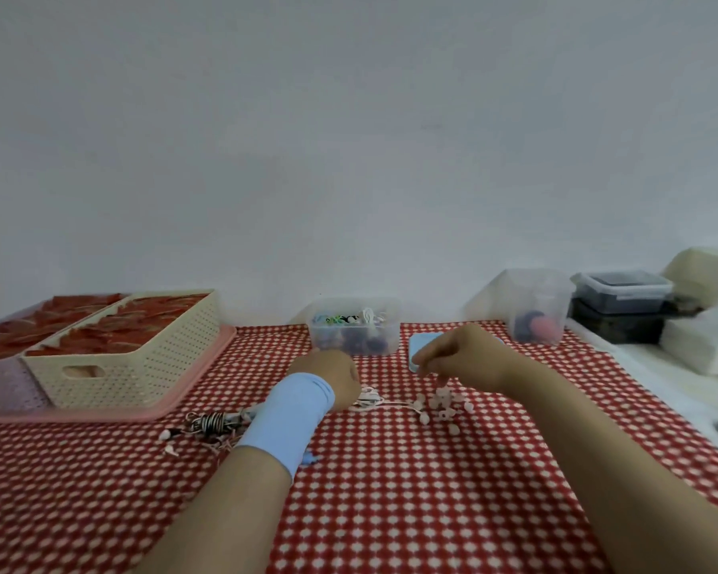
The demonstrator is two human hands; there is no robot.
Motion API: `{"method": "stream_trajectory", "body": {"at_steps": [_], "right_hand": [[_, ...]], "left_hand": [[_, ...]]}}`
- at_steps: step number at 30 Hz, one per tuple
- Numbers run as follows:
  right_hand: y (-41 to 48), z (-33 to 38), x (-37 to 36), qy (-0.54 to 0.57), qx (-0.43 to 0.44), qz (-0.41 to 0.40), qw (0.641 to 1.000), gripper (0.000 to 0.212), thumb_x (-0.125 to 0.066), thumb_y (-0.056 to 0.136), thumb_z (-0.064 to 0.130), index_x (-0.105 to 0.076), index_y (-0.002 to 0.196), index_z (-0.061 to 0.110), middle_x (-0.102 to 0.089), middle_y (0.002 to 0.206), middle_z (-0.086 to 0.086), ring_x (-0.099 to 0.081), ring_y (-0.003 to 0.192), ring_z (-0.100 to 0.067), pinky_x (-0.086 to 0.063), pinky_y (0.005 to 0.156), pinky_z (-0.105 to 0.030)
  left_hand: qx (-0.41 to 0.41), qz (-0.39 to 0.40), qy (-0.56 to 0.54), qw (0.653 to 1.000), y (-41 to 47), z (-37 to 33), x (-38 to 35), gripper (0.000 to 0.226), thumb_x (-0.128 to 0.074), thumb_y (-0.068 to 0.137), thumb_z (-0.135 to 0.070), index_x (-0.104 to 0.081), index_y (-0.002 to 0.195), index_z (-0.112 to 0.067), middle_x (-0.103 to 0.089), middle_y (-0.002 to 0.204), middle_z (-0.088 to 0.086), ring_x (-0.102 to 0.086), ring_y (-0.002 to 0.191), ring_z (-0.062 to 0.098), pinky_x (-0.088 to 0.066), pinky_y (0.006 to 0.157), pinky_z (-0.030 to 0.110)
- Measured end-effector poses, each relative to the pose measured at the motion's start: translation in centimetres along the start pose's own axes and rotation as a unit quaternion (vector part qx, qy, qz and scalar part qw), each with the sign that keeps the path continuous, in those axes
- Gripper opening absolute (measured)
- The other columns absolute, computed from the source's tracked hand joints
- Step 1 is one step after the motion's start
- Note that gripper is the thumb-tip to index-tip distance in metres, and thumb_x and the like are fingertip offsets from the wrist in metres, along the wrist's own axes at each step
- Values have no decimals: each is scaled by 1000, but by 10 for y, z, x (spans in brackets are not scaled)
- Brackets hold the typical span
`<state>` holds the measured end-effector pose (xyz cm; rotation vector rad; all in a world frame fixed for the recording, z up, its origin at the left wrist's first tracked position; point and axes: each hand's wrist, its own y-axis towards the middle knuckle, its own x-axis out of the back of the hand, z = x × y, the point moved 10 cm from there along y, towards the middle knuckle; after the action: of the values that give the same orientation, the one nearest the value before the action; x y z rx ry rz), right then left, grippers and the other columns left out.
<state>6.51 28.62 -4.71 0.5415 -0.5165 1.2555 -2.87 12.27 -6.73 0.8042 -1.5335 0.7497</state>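
Note:
A white cord strung with pale pink beads (440, 406) lies on the red-and-white patterned tablecloth (390, 490). My left hand (328, 372), a light blue band on its wrist, is curled with its fingers down at the cord's left end (367, 397); the fingertips are hidden. My right hand (461, 356) hovers over the beads, fingers bent down, a fingertip touching the bead cluster. A second bundle of black-and-white cords (208, 424) lies left of my left wrist.
A cream perforated basket (142, 358) of red items sits on a pink tray (100, 412) at left. A clear tub of colourful bits (355, 331), a blue lid (421, 343), another clear tub (537, 308), dark lidded boxes (622, 304) and white stacks (705, 341) line the back and right.

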Motion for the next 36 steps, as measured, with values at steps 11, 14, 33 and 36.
{"method": "stream_trajectory", "body": {"at_steps": [11,14,33,36], "right_hand": [[-8,-37,-1,-150,-37,-10,988,14,-76,88,17,-81,98,25,-70,90,15,-64,92,-6,-45,81,-18],[-7,-35,-7,-168,-42,13,985,13,-76,88,21,-80,100,27,-69,89,16,-65,91,-6,-46,76,-15],[-9,-31,3,-84,-25,-71,994,7,-77,86,21,-79,82,27,-76,85,13,-68,83,-4,-49,71,-15],[-14,-25,2,1,-21,-72,997,2,-80,84,16,-80,82,17,-76,73,6,-65,55,-8,-52,57,-19]], "left_hand": [[-139,17,-137,981,-12,-69,-20,21,-62,92,-36,-74,110,-35,-68,121,-15,-59,110,9,-45,102,30],[-141,11,-175,974,-18,-63,-21,21,-68,89,-35,-75,109,-33,-69,117,-15,-59,104,5,-41,94,21],[-128,-76,-340,928,-25,-48,-12,10,-70,87,-29,-71,97,-30,-69,94,-15,-62,89,-1,-52,89,25],[-117,-108,-405,901,-27,-41,-5,14,-69,90,-27,-70,104,-27,-69,93,-12,-62,88,-3,-46,78,11]]}}
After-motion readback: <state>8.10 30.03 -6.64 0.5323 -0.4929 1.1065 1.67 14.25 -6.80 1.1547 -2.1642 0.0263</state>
